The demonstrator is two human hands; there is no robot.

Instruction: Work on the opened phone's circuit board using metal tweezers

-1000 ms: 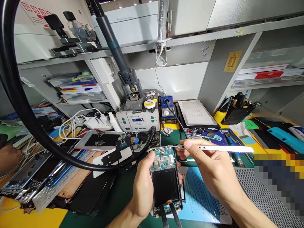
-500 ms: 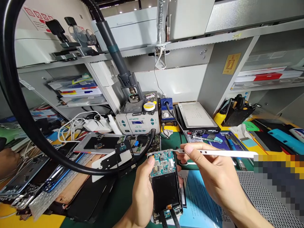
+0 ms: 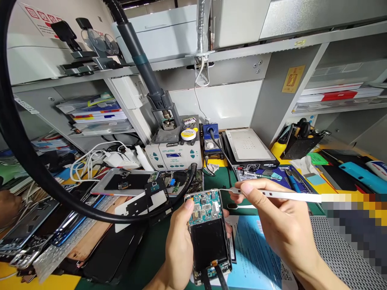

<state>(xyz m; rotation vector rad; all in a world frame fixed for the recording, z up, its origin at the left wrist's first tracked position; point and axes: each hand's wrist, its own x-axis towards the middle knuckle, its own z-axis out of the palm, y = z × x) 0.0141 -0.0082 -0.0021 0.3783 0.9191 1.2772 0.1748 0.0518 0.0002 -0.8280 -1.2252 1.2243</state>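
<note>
My left hand [image 3: 180, 237] is wrapped around an opened smartphone [image 3: 209, 241], thumb on its left edge and fingertips at its right edge. A teal circuit board [image 3: 205, 207] fills its upper part, with a black battery [image 3: 208, 243] below. Two black flat strips [image 3: 222, 278] reach its lower end. My right hand [image 3: 272, 213] pinches long white tweezers [image 3: 290, 196] with small square holes. Their thin tip is at the phone's top right corner; I cannot tell whether it touches.
A grey rework station [image 3: 173, 155] stands behind, its black hose [image 3: 60, 197] looping across the left. Stacked phone parts [image 3: 111, 253] lie left. At right are a perforated grey mat [image 3: 341, 245] and a tool holder [image 3: 302, 143]. Another person's hand [image 3: 10, 207] shows far left.
The tweezers' tip has shifted slightly right, away from the phone's top edge, along with my right hand. My left hand still holds the phone. The view has moved a little.
</note>
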